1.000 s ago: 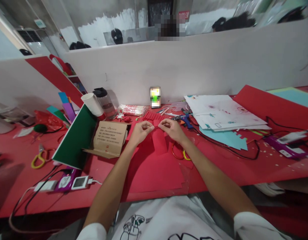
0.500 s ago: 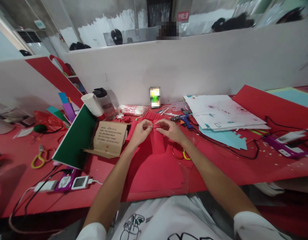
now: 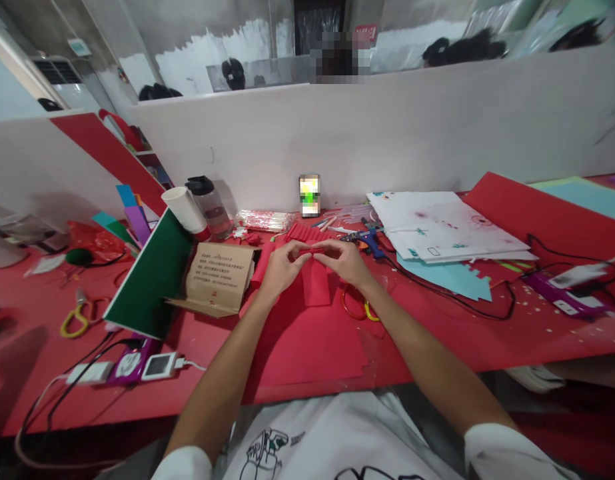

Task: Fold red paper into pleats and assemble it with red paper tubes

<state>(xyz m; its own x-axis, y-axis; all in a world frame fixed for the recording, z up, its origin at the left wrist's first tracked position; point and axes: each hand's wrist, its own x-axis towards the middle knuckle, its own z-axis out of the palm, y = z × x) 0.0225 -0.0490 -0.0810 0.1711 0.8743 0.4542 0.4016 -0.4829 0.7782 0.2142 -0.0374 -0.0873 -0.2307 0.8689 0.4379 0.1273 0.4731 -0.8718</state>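
Red paper strip (image 3: 317,283) at mid-table, lying on larger red sheets (image 3: 307,347). Left hand (image 3: 280,267) and right hand (image 3: 344,261) both pinch its far edge, fingertips nearly meeting; the fold itself is hidden under the fingers. Scissors (image 3: 357,307) just right, partly covered by the right wrist. Cardboard box (image 3: 218,277) left. Glue gun (image 3: 370,239) beyond.
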